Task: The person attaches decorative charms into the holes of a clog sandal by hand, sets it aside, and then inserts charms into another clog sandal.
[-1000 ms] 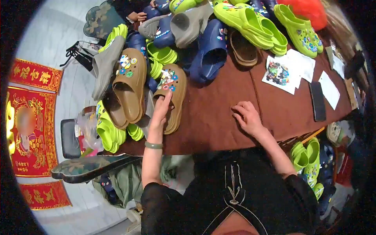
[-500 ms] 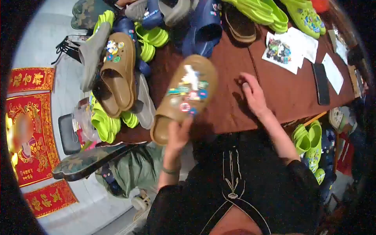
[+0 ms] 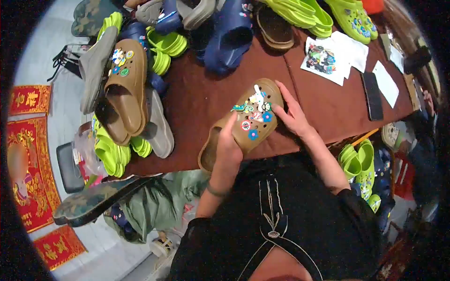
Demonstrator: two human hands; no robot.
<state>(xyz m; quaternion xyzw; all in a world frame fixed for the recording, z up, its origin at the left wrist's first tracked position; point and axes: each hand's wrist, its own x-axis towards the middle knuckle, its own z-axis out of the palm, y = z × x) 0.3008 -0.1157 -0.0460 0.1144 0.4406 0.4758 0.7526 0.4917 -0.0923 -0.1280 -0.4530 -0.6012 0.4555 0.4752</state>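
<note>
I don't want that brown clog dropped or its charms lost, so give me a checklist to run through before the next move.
1. Left hand on the brown clog near its opening: ok.
2. Right hand at the toe end: ok.
3. A hand free for anything else: not ok, both are on the clog.
4. Charms fully pressed in: cannot tell.
5. Sole condition: cannot tell, underside hidden.
6. Phone apart from clog and hands: ok.

The head view looks down across the table (image 3: 190, 96).
</note>
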